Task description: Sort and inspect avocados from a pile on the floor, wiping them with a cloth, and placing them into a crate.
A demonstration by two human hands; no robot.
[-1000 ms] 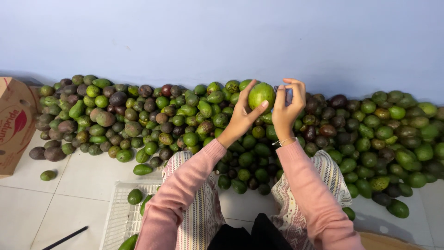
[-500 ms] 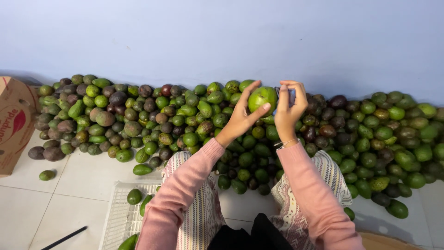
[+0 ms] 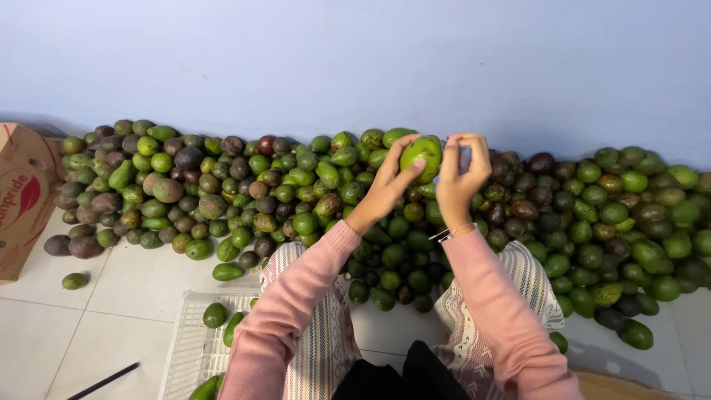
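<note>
We grasp a green avocado [image 3: 421,155] in our left hand [image 3: 386,185], our right hand [image 3: 461,174] pinching something small beside it, above the avocado heap [image 3: 222,192].

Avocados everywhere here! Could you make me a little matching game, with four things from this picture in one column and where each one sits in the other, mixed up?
Things
1. bright green avocado
2. cardboard box
3. white plastic crate
4. avocado pile

Places
A. on the tiled floor at the far left edge
B. held up between the left hand and the right hand
C. heaped along the foot of the blue wall
D. on the floor beside the person's left knee, with a few avocados in it

Pairs: 1-B, 2-A, 3-D, 4-C
</note>
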